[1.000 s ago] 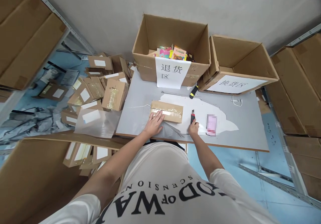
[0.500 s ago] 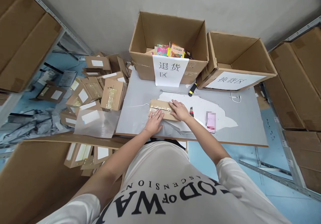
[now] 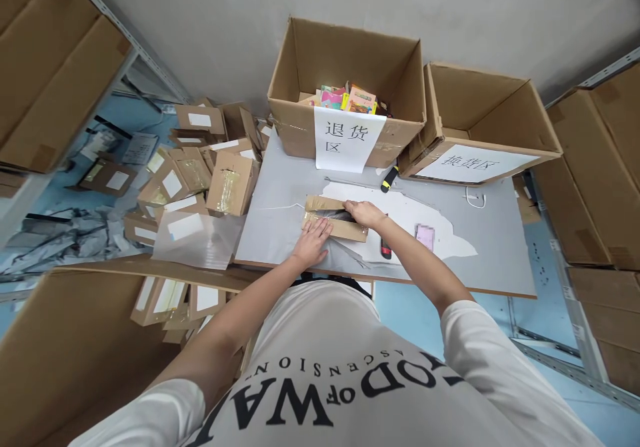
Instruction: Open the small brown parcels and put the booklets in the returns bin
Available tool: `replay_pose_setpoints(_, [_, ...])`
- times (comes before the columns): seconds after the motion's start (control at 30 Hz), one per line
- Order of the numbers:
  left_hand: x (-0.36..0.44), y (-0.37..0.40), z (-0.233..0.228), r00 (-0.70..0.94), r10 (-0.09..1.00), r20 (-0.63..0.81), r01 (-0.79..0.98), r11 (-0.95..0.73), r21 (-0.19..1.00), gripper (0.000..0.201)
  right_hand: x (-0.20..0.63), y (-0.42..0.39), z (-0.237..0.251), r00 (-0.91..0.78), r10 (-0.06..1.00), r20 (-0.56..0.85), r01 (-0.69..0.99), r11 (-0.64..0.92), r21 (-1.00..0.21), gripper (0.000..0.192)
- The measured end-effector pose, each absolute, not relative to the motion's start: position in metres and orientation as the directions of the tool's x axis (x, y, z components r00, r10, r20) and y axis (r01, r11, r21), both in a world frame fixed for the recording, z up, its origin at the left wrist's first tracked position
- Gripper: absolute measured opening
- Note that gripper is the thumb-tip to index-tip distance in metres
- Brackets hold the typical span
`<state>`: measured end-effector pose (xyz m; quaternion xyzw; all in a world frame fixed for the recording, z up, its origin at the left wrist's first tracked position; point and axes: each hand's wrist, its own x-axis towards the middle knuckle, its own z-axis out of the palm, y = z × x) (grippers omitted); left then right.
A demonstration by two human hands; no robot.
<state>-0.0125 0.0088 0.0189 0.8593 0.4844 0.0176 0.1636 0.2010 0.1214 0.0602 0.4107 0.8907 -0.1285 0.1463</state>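
A small cardboard box (image 3: 350, 229) lies on the grey table. Its top flaps are parted, with a dark gap between them and clear tape along the edges. My left hand (image 3: 313, 241) rests on the box's near left side, fingers stretched out. At the far side, my right hand (image 3: 363, 213) has its fingers curled over the flap's edge, gripping it. A red and black utility knife (image 3: 385, 247) lies just right of the box, partly behind my right forearm. Farther back is a yellow and black utility knife (image 3: 389, 179). Whatever is inside the box is too dark to make out.
Behind the table surface (image 3: 275, 240) stand a large carton (image 3: 290, 127) holding colourful packs and a second carton (image 3: 500, 133), both with paper signs. Small boxes (image 3: 230, 183) pile up at left. A pink, blurred item (image 3: 425, 237) lies on white paper (image 3: 445, 233).
The box's top flaps have come apart, leaving a dark opening. My right hand has changed from lying flat to curling around the far flap. The view has shifted slightly.
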Motion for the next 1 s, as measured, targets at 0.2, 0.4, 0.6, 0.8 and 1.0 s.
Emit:
replay_pose_setpoints(0.2, [-0.013,0.009,0.015,0.526,0.841,-0.124,0.828,-0.474,0.298,0.082,0.214,0.162,0.067,-0.537,0.775,-0.332,0.839,0.452,-0.302,0.033])
replay_pose_setpoints(0.4, [-0.015,0.008,0.012,0.547,0.832,-0.089,0.813,-0.503,0.293,0.082,0.220,0.189,0.046,-0.402,0.839,-0.367,0.862,0.211,-0.461,0.036])
replay_pose_setpoints(0.6, [-0.014,0.008,0.013,0.536,0.841,-0.074,0.812,-0.490,0.318,0.079,0.212,0.175,0.017,-0.100,0.915,-0.390,0.935,-0.047,-0.350,0.043])
replay_pose_setpoints(0.8, [-0.035,0.025,0.026,0.521,0.853,0.024,0.778,-0.486,0.399,0.073,0.204,0.148,0.032,-0.192,0.981,-0.009,0.931,0.179,-0.317,0.043])
replay_pose_setpoints(1.0, [-0.087,0.076,0.034,0.573,0.814,-0.097,0.768,-0.492,0.410,0.103,0.187,0.096,0.080,-0.503,0.861,0.074,0.845,0.508,-0.168,0.051])
